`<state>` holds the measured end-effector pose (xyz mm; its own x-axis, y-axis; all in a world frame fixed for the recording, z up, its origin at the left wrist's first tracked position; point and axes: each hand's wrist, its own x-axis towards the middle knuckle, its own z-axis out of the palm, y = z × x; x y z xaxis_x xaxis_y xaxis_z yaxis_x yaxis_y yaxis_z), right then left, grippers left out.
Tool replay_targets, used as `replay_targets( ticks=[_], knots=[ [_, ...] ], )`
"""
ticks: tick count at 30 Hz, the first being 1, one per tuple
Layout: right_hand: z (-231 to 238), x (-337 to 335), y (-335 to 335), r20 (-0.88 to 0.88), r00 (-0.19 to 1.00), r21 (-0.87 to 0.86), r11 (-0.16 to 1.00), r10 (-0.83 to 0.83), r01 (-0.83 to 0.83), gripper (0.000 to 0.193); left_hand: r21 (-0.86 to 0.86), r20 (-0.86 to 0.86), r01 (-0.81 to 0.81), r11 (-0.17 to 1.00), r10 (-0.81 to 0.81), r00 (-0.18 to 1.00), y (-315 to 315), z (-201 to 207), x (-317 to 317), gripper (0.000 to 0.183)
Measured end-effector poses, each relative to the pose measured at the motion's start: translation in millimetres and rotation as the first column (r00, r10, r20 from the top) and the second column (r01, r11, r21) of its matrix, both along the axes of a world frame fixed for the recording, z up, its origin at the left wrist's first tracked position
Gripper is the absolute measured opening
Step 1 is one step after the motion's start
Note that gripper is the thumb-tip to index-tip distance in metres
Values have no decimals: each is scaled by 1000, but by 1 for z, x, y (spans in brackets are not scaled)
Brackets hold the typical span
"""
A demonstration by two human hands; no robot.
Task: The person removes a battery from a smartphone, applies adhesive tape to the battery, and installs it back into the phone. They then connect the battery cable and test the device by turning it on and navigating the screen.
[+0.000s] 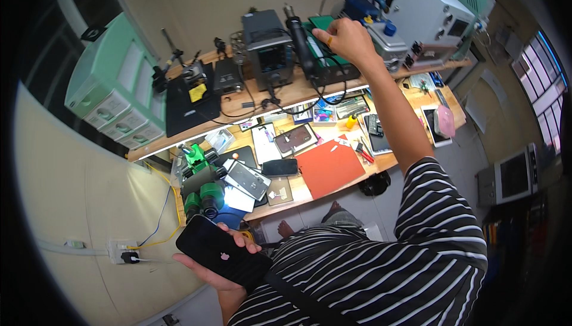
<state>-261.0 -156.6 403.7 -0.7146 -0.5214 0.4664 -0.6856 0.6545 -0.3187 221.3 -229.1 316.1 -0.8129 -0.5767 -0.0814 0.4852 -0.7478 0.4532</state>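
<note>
Nearest, at 7 o'clock of the view, the left hand (219, 283) reaches in from below, palm up, thumb side toward 10 o'clock, its grip clamped on a black smartphone (211, 244) with fingers curled over the far long edge. The smartphone lies screen up, its long axis running from 10 o'clock to 4 o'clock, a small pale emblem lit on the glass; its 4 o'clock end blends into the dark striped shirt (369, 266) and is hard to make out. Beyond, on the wooden tabletop (300, 190), a green binocular microscope (211, 195) stands toward 8 o'clock, and an orange-red mat (330, 168) lies toward 4 o'clock. Farther, the right arm stretches up to 1 o'clock, elbow nearly straight, the right hand (347, 40) bent at the wrist with curled fingers above the shelf (232, 104), just beside a black hot-air gun (300, 46) at its 9 o'clock. The right fingertips are poorly resolved, so I can't tell whether that grip is together or holds anything.
</note>
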Motion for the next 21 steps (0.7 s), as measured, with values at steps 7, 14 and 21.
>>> replay_targets(
  ticks=[7, 14, 21],
  knots=[
    [-136, 81, 142, 341, 928, -863, 441, 150, 246, 33, -61, 79, 184, 981, -179, 981, 26, -11, -69, 110],
    [-378, 164, 305, 879, 450, -243, 663, -159, 708, 28, 44, 198, 484, 874, -482, 853, 91, -44, -162, 121],
    [-387, 75, 351, 433, 761, -278, 732, -483, 622, 29, 191, 322, 690, 698, -709, 628, 159, -100, -232, 125]
  ],
)
